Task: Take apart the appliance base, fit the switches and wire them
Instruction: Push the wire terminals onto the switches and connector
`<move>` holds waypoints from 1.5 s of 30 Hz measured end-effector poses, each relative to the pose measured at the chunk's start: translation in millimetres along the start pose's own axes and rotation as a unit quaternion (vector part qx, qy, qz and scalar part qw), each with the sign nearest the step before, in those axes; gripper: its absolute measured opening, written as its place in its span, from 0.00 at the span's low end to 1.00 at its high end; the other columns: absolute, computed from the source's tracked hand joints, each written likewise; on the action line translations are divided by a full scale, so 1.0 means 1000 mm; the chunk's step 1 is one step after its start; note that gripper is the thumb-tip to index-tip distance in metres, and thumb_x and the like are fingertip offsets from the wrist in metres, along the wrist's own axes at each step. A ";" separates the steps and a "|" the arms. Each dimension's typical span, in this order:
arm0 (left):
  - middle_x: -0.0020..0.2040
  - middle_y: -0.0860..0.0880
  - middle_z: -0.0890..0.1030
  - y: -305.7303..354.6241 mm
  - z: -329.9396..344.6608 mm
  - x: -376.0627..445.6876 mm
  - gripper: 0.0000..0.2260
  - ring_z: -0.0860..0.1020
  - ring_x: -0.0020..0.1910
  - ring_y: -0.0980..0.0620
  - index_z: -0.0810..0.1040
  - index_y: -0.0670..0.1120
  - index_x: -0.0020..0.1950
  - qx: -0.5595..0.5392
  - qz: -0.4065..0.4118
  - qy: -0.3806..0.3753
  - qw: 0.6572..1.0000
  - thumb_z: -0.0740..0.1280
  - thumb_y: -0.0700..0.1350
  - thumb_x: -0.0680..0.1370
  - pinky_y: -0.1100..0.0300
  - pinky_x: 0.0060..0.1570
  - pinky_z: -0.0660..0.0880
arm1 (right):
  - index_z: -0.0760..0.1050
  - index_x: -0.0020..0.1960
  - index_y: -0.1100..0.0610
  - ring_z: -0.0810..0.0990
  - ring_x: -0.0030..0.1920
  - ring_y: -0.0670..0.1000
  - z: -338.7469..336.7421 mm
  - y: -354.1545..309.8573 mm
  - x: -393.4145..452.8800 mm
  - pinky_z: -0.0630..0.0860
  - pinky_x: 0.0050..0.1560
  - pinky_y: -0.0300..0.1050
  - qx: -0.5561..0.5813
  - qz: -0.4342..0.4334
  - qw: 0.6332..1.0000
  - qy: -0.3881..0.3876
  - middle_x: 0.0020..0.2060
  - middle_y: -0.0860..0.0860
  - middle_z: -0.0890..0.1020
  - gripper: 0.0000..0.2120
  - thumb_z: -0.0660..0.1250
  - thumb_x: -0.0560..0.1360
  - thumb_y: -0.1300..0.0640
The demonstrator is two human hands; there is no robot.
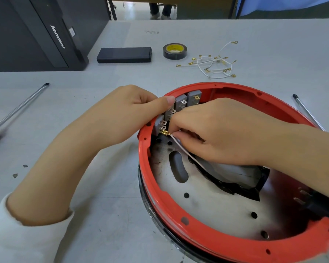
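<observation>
The round red appliance base point(179, 211) lies open on the grey table, its metal plate showing inside. Several grey switches point(180, 103) with brass tabs sit in a row along its far-left inner wall. My left hand point(125, 114) grips the red rim from outside, thumb laid over the top beside the switches. My right hand point(215, 133) reaches inside and pinches a white wire point(186, 152) near its gold connector point(164, 133), which sits against a tab of the lowest switch. The wire trails back under my right palm.
A heap of white wires with gold terminals point(213, 65) lies beyond the base, next to a roll of black tape point(174, 51) and a black box point(124, 55). One screwdriver point(17, 111) lies at the left, another point(308, 112) at the right. A black computer case point(38, 33) stands far left.
</observation>
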State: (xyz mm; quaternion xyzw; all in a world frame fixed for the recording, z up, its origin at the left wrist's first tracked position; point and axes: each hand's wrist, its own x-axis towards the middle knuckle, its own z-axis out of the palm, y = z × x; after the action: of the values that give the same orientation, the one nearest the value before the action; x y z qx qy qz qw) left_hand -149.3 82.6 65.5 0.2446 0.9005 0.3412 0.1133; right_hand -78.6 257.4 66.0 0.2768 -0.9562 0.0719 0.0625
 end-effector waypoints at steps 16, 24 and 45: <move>0.18 0.54 0.63 0.001 0.003 0.002 0.27 0.61 0.18 0.56 0.68 0.49 0.21 -0.017 0.005 0.011 1.000 0.62 0.60 0.78 0.70 0.20 0.59 | 0.74 0.47 0.50 0.71 0.34 0.47 -0.003 -0.001 0.000 0.70 0.33 0.47 0.009 0.024 1.000 -0.018 0.34 0.43 0.73 0.09 0.56 0.76 0.50; 0.17 0.54 0.63 0.000 0.004 0.002 0.28 0.61 0.18 0.57 0.66 0.48 0.20 -0.056 0.000 0.006 0.998 0.64 0.58 0.77 0.69 0.20 0.58 | 0.69 0.44 0.42 0.71 0.32 0.37 -0.001 -0.006 0.001 0.66 0.34 0.40 0.074 0.084 0.993 -0.021 0.27 0.39 0.72 0.08 0.57 0.71 0.39; 0.17 0.54 0.62 0.003 0.006 0.002 0.28 0.61 0.17 0.56 0.65 0.47 0.20 -0.048 0.006 0.024 0.999 0.64 0.57 0.78 0.70 0.19 0.56 | 0.68 0.38 0.50 0.72 0.29 0.41 0.007 -0.011 0.009 0.67 0.33 0.34 0.154 0.079 0.985 0.020 0.24 0.42 0.70 0.09 0.65 0.74 0.57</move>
State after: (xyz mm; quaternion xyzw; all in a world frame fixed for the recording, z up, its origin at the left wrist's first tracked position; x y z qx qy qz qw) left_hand -147.5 88.8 63.3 0.2359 0.8841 0.3905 0.1012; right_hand -81.0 242.4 61.5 0.2052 -0.9511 0.2287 0.0327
